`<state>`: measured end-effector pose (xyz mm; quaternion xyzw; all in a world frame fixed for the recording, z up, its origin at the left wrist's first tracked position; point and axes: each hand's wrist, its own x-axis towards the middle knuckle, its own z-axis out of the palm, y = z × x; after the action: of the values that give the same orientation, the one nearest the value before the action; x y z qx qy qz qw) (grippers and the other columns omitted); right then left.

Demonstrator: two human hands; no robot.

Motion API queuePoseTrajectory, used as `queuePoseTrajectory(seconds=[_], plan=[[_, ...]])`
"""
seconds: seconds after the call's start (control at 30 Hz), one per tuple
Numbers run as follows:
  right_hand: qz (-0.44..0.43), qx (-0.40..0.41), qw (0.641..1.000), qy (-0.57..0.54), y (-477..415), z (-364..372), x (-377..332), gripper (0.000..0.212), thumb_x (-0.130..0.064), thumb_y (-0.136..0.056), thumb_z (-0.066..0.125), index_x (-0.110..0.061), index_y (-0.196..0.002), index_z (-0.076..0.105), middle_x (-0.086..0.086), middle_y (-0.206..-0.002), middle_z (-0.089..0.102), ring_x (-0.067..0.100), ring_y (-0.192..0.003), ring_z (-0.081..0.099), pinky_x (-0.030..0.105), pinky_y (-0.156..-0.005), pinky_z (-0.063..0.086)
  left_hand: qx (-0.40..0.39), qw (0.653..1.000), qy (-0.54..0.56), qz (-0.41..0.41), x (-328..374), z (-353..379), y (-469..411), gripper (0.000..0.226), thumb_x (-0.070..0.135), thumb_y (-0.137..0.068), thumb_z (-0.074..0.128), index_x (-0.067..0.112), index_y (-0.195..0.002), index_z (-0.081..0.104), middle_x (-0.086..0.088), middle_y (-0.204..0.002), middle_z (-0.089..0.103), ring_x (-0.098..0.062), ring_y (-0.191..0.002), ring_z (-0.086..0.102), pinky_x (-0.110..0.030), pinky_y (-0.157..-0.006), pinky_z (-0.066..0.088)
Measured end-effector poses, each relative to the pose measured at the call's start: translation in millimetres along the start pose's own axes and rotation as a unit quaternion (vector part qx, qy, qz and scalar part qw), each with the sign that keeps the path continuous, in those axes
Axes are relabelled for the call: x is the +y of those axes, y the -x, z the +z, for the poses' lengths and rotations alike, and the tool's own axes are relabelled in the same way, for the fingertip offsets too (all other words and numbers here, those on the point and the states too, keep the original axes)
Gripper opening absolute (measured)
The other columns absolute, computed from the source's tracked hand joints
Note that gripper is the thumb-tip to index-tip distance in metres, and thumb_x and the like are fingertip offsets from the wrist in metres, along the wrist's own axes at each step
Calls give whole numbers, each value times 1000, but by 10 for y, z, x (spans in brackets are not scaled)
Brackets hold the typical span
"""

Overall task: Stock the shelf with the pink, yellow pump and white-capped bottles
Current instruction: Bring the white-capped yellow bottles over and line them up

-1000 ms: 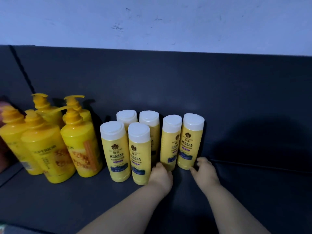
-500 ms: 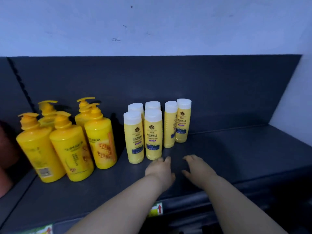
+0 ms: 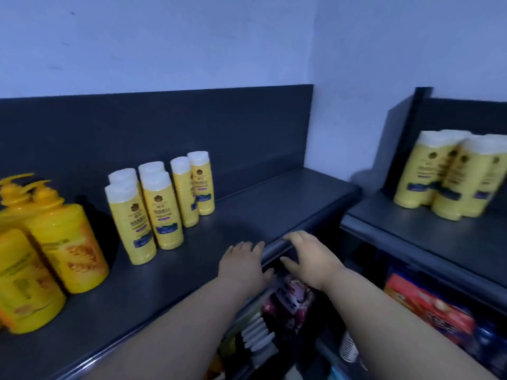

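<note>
Withdrawn to dark grey metal shelf (image 3: 192, 259) front edge: left hand (image 3: 244, 263), right hand (image 3: 307, 256); both empty, fingers relaxed; risk: hasty return reach topples close-packed white-capped yellow plastic bottles (image 3: 159, 207).

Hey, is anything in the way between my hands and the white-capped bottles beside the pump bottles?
Nothing visible. Only bare shelf lies between the left hand, the right hand and the white-capped bottles.

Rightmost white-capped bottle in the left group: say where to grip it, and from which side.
Grip the rightmost bottle round its body below the cap, probably from its right front: it stands upright, with a neighbour tight on its left only.
</note>
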<state>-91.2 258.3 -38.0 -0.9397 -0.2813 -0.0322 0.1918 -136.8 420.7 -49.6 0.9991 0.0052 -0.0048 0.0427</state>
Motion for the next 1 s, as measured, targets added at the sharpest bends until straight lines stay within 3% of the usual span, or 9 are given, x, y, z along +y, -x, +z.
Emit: queuePoseTrajectory(seconds=[0.33, 0.57, 1.0], plan=[[141, 87, 985, 52, 922, -922, 1121, 50, -36, -92, 56, -16, -136, 43, 2, -138, 43, 20, -130, 39, 27, -105, 31, 46, 986, 15, 157, 1501, -64, -338, 71, 55, -92, 38, 20, -151, 20, -4, -152, 32, -22, -142, 25, -38, -117, 16], [225, 118, 966, 40, 1385, -1474, 1877, 55, -39, -92, 56, -17, -139, 39, 2, -144, 36, 22, -132, 37, 35, -105, 38, 59, 983, 35, 173, 2313, -213, -510, 68, 55, -95, 34, 24, -152, 14, -2, -156, 25, -19, -144, 19, -36, -120, 9], [192, 86, 978, -4, 1830, -1780, 2890, 55, -40, -91, 56, -21, -139, 38, -2, -146, 34, 17, -132, 38, 28, -106, 34, 70, 989, 26, 128, 3357, 11, -687, 67, 56, -94, 35, 22, -150, 21, -1, -149, 35, -19, -138, 29, -37, -117, 18]])
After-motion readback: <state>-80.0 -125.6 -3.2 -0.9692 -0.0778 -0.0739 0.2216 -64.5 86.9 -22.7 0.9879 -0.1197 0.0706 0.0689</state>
